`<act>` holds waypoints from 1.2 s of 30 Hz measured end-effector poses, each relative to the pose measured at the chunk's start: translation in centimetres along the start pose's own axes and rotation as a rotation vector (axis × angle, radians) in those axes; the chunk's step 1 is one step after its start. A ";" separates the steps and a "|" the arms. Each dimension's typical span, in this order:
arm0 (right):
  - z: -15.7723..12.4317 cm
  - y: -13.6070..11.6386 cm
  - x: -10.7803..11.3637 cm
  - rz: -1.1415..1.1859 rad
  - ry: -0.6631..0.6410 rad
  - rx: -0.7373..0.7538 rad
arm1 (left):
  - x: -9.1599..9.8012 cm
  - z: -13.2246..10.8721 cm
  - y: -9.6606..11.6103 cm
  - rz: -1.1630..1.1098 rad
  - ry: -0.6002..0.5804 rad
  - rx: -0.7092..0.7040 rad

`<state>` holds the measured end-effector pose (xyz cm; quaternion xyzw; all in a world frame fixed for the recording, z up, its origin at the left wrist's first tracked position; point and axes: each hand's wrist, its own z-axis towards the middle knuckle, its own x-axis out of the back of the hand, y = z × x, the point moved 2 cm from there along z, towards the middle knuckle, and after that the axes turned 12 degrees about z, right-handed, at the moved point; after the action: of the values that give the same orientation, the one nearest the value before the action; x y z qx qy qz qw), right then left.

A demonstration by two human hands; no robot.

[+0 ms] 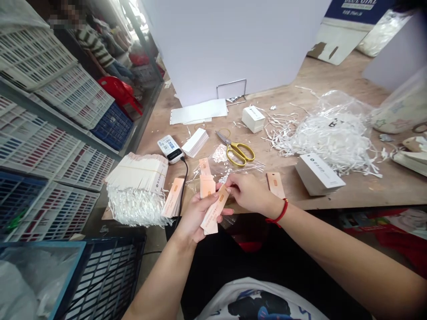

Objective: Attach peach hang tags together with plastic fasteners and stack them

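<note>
A peach-coloured hang tag (pixel 216 209) lies slanted in my left hand (pixel 195 215), thumb pressed on top, with another tag beneath it. My right hand (pixel 245 189) is closed in a pinch at that tag's upper end; anything small between the fingertips is hidden. Just beyond the left hand, more peach tags (pixel 207 184) lie in a short overlapping row. Small pale pieces (pixel 220 153) are heaped on clear plastic film at the table's near side. Yellow-handled scissors (pixel 240 153) lie open beside the heap.
Bundled tags with white strings (pixel 136 182) fill the left edge, near a small white device (pixel 171 149) with a black cable. Stacked cards (pixel 320 173) and a bag of loose white strings (pixel 328 138) sit at right. Plastic crates (pixel 76 89) stand left; a person sits behind.
</note>
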<state>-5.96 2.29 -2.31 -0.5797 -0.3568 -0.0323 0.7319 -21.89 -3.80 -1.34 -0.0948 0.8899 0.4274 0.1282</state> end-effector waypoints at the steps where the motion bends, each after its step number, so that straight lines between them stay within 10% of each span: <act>1: 0.1 0.0 0.1 0.013 0.007 0.002 | 0.1 0.1 0.1 0.007 -0.003 -0.003; 9: 0.1 0.6 0.6 0.396 0.094 -0.113 | 0.3 0.7 0.3 -0.031 0.010 -0.005; 36: -3.0 2.1 -1.2 0.208 0.473 0.021 | -3.5 4.2 -1.1 -0.037 0.039 -0.154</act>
<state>-4.43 -0.08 -4.89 -0.5821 -0.1146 -0.0876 0.8002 -17.64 -0.92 -3.58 -0.1290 0.8549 0.4901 0.1109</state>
